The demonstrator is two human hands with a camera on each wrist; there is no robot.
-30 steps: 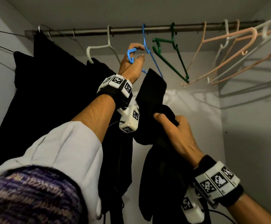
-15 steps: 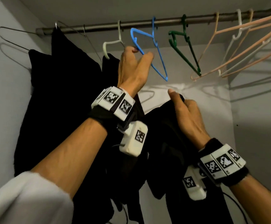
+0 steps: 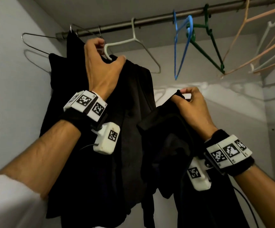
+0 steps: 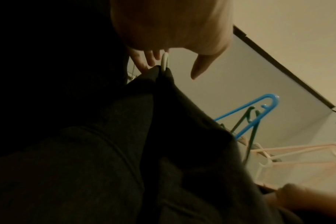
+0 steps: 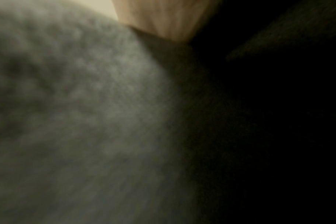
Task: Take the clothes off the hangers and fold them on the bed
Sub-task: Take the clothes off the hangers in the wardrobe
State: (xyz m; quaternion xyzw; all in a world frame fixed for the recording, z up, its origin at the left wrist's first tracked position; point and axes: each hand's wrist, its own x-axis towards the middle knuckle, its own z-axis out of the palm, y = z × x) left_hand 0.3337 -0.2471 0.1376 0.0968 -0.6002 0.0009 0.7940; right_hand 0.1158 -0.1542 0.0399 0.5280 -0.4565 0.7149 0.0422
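Note:
A black garment (image 3: pixel 133 99) hangs on a white hanger (image 3: pixel 130 41) from the closet rod (image 3: pixel 149 20). My left hand (image 3: pixel 110 53) is raised to the hanger's left end. Its fingers curl over the end and the thumb presses the garment's shoulder. In the left wrist view the white hanger (image 4: pixel 165 60) pokes out of the dark cloth (image 4: pixel 173 128) between fingers and thumb. My right hand (image 3: pixel 186 96) grips the top of a second black garment (image 3: pixel 171 137), which hangs free below the rod. The right wrist view shows only blurred cloth (image 5: pixel 86 106).
An empty blue hanger (image 3: pixel 181 46) and a green hanger (image 3: pixel 205 43) hang right of the white one, then several peach and white hangers (image 3: pixel 256 38). More black clothing (image 3: pixel 59 76) and a wire hanger (image 3: pixel 34 46) hang at the left wall. Closet walls close in on both sides.
My left hand let go of the blue hanger and moved left to the white hanger's end. My right hand pulled the second black garment off the blue hanger and holds it lower.

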